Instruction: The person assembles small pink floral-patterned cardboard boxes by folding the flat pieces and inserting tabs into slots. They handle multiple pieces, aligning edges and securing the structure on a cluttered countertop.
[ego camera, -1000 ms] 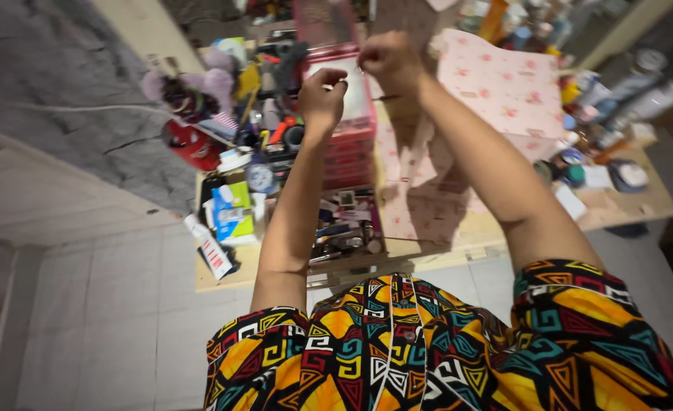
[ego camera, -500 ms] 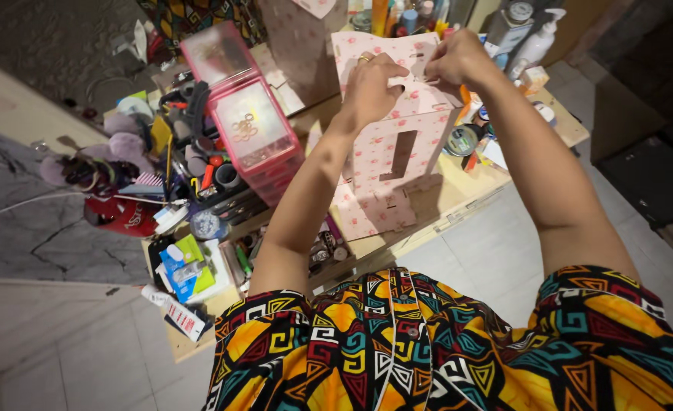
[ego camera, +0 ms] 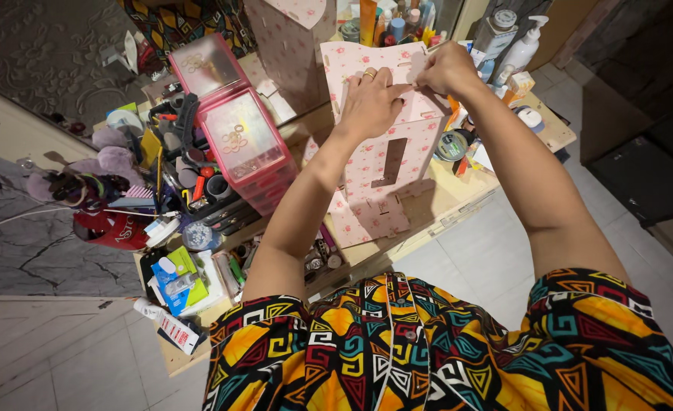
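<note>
A pink box with a small flower print [ego camera: 386, 164] stands upright on a wooden table [ego camera: 458, 202]; it has a tall slot in its front. My left hand [ego camera: 371, 99], with a ring on one finger, presses flat against the box's upper flap [ego camera: 352, 59]. At the flap's top right corner, my right hand [ego camera: 447, 70] pinches the edge. A flat pink panel [ego camera: 367, 221] of the same print lies at the foot of the box.
A pink see-through drawer unit [ego camera: 241, 144] stands to the left, beside pens, tools and small cartons [ego camera: 180, 278]. Bottles and jars [ego camera: 504, 46] crowd the table's far right. A mirror [ego camera: 291, 30] behind reflects the scene. Tiled floor lies below.
The view swung from the drawer unit to the pink box. Both hands moved from near the drawers onto the box's top flap, and the left hand now lies flatter on it.
</note>
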